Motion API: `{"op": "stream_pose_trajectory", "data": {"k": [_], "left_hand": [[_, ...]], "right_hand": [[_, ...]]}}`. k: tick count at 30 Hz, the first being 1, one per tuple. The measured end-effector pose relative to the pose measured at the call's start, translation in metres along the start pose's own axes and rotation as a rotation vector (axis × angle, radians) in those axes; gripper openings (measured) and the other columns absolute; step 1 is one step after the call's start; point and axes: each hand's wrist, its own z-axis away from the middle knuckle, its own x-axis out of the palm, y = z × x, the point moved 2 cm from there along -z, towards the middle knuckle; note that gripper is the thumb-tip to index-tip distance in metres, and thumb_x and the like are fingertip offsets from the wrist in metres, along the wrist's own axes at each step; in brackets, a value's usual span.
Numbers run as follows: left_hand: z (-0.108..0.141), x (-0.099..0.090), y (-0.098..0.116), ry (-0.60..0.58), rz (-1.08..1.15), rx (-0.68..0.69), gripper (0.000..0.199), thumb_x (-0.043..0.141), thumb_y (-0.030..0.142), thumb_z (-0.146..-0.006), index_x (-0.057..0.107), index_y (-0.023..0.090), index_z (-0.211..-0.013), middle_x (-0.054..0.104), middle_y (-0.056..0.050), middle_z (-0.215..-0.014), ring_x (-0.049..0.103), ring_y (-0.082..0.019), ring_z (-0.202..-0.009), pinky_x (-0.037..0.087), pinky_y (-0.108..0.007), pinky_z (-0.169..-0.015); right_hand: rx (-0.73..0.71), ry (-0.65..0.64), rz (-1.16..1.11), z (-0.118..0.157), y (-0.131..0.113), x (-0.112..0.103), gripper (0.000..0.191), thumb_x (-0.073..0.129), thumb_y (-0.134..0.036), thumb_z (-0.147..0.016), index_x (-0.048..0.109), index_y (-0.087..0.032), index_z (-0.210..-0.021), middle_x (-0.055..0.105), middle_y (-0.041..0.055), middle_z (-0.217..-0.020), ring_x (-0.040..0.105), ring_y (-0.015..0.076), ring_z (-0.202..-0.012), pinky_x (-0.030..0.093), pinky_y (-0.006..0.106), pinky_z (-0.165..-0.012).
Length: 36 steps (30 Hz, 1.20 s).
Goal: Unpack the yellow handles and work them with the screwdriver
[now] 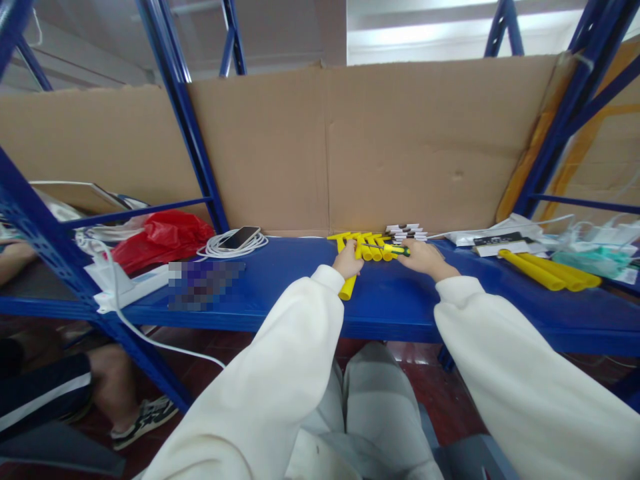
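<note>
My left hand (346,261) is closed around a yellow plastic tube piece (349,288), whose round end points toward me. In my right hand (424,259) is a screwdriver (401,251) with a green and yellow handle, its thin shaft pointing left at the upper part of that piece. Whether the tip touches it I cannot tell. Several similar yellow T-shaped pieces (376,255) lie side by side just behind the hands. Behind them sits a stack of small white and black items (406,233), partly hidden by my right hand.
On the right lie more yellow tubes (545,270), white packets (493,233) and a green-white bundle (595,257). To the left are a phone (241,237) on a coiled white cable (215,248), a red bag (163,239) and a power strip (135,288). Cardboard (410,147) backs the blue shelf (285,280). Another person's leg (115,387) shows at lower left.
</note>
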Motion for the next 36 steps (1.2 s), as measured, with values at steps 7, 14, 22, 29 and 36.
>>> {"op": "stream_pose_trajectory", "data": {"k": [7, 14, 22, 29, 36], "left_hand": [[-0.001, 0.001, -0.001, -0.002, -0.018, 0.025, 0.046, 0.056, 0.008, -0.088, 0.05, 0.018, -0.132, 0.073, -0.009, -0.108, 0.069, -0.014, -0.058, 0.059, -0.026, -0.063], [-0.001, 0.0, 0.0, -0.015, -0.054, -0.004, 0.049, 0.053, 0.009, -0.089, 0.046, 0.018, -0.136, 0.073, -0.009, -0.109, 0.073, -0.016, -0.066, 0.06, -0.026, -0.065], [0.002, -0.001, 0.003, -0.02, -0.073, 0.011, 0.047, 0.054, 0.009, -0.089, 0.046, 0.017, -0.135, 0.073, -0.009, -0.111, 0.073, -0.017, -0.067, 0.06, -0.026, -0.066], [0.0, -0.001, 0.001, -0.013, -0.085, 0.027, 0.046, 0.054, 0.009, -0.09, 0.048, 0.019, -0.134, 0.071, -0.008, -0.116, 0.073, -0.015, -0.069, 0.061, -0.028, -0.074], [0.0, -0.001, 0.001, -0.017, -0.09, 0.026, 0.048, 0.054, 0.009, -0.089, 0.046, 0.018, -0.135, 0.071, -0.009, -0.118, 0.073, -0.015, -0.067, 0.061, -0.028, -0.072]], "right_hand": [[0.014, -0.044, 0.028, 0.001, -0.002, 0.001, 0.033, 0.062, -0.029, -0.084, 0.066, -0.016, -0.115, 0.077, 0.0157, -0.098, 0.072, 0.0299, -0.09, 0.047, 0.03, -0.069], [0.009, -0.075, -0.013, 0.004, -0.003, -0.003, 0.029, 0.056, -0.031, -0.088, 0.068, -0.019, -0.111, 0.077, 0.0126, -0.102, 0.072, 0.0285, -0.096, 0.048, 0.029, -0.072], [0.015, -0.026, -0.017, -0.002, 0.002, 0.005, 0.031, 0.062, -0.028, -0.083, 0.068, -0.018, -0.112, 0.077, 0.0135, -0.106, 0.072, 0.0279, -0.096, 0.048, 0.028, -0.072], [0.003, -0.044, -0.057, -0.003, 0.002, 0.008, 0.032, 0.061, -0.026, -0.084, 0.067, -0.017, -0.115, 0.077, 0.0137, -0.104, 0.072, 0.0274, -0.094, 0.046, 0.027, -0.071], [0.006, -0.048, -0.075, -0.004, 0.003, 0.007, 0.023, 0.063, -0.024, -0.083, 0.07, -0.018, -0.105, 0.077, 0.0138, -0.103, 0.072, 0.0271, -0.095, 0.046, 0.027, -0.072]]}}
